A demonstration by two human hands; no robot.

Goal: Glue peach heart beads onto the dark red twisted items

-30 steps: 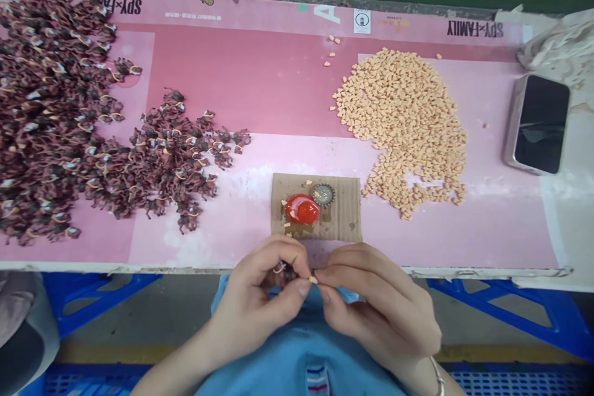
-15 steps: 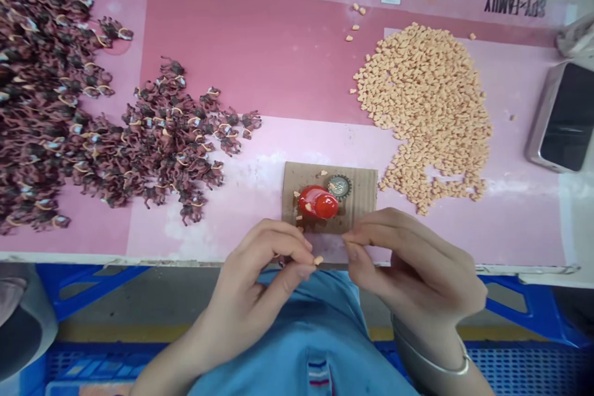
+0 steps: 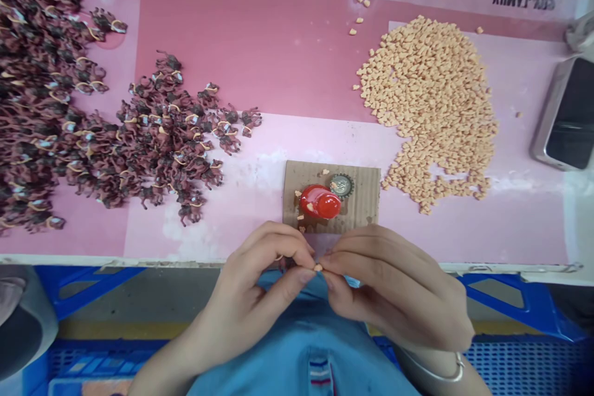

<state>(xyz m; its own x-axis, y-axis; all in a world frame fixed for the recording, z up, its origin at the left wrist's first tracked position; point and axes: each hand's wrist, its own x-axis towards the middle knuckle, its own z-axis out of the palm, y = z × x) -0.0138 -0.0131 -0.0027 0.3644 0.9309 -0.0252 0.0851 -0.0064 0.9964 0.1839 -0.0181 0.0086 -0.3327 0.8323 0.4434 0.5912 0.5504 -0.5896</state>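
My left hand (image 3: 260,291) and my right hand (image 3: 390,288) meet at the front edge of the pink printed board (image 3: 260,31). Left thumb and forefinger pinch a small dark piece, mostly hidden, with a thin loop showing (image 3: 278,257). A tiny peach granule (image 3: 318,267) sits at the fingertips of both hands. Just beyond lies a cardboard square (image 3: 362,198) bearing a glossy red dome (image 3: 320,202) and a crimped metal bottle cap (image 3: 341,185). Left of it spreads a heap of dark maroon banded pieces (image 3: 162,136). A peach granule heap (image 3: 427,105) lies right.
A smartphone (image 3: 563,114) lies face up at the right end of the board. Blue plastic frames (image 3: 524,303) stand below the board's front edge. My light blue shirt (image 3: 301,346) fills the bottom middle. A grey object (image 3: 18,328) sits at lower left.
My right hand has moved left, and its fingertips now reach the peach granule. The board appears slightly higher and further left in view.
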